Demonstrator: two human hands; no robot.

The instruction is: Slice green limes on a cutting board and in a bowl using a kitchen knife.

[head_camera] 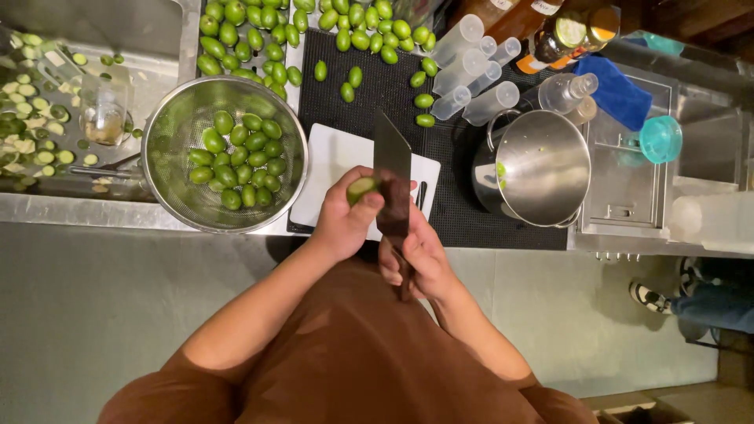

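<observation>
My left hand (pixel 342 220) holds a small green lime (pixel 361 188) over the near edge of a white cutting board (pixel 334 157). My right hand (pixel 416 255) grips the handle of a broad dark cleaver (pixel 391 169), whose blade stands upright right beside the lime. A steel colander (pixel 169 126) to the left holds several whole limes (pixel 239 157). Many more loose limes (pixel 314 31) lie across the far side of the black mat (pixel 377 86).
A steel pot (pixel 542 169) with a few green bits stands right of the board. Clear plastic tubes (pixel 471 71), bottles (pixel 550 31), a blue cloth (pixel 616 90) and a teal cup (pixel 660 137) sit beyond. A sink (pixel 47 110) at left holds cut lime scraps. Someone's shoe (pixel 648 297) shows at right.
</observation>
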